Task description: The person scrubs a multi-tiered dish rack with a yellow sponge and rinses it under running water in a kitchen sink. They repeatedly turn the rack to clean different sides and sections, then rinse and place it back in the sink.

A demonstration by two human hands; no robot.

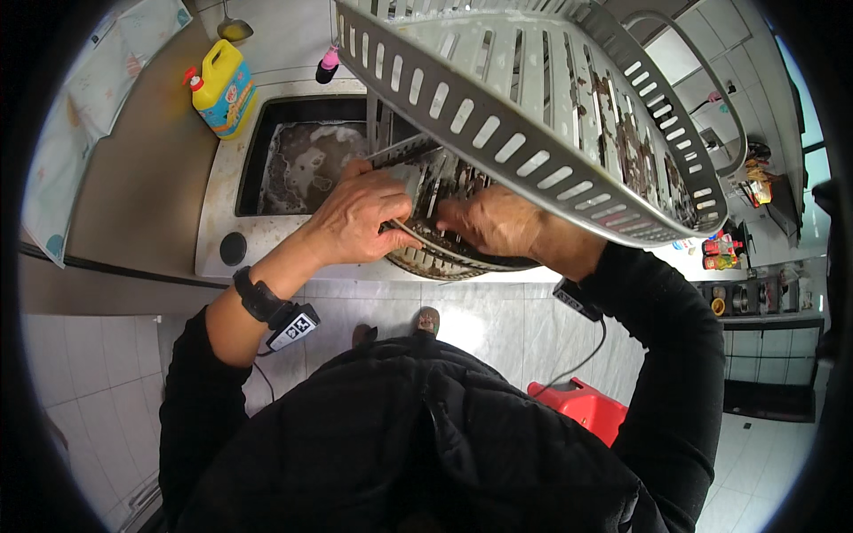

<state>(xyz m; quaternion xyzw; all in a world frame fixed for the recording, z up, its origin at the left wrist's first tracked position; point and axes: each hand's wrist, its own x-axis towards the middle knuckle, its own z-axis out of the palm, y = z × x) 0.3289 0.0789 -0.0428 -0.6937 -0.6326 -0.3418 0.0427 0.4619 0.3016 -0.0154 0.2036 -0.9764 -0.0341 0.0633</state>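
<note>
A metal shelf rack with slotted tiers rises in front of me over the counter. Its upper shelf [506, 86] is grey, wet and patched with brown grime. My left hand [366, 213] pinches the rim of the lower shelf [433, 180], thumb below and fingers over the edge. On that shelf's dirty slats rests my right hand [493, 220], partly covered by the upper tier. Its fingers are curled and blurred, so I cannot tell if something is in them. Left of the rack, a dark sink [313, 163] holds murky water with foam.
A yellow pump jug [223, 93] stands behind the sink's left corner. Near the counter's front lies a black round disc [233, 248]. A ladle [234, 29] and a pink-and-black item [327, 64] hang at the back. On the floor is a red plastic stool [580, 406].
</note>
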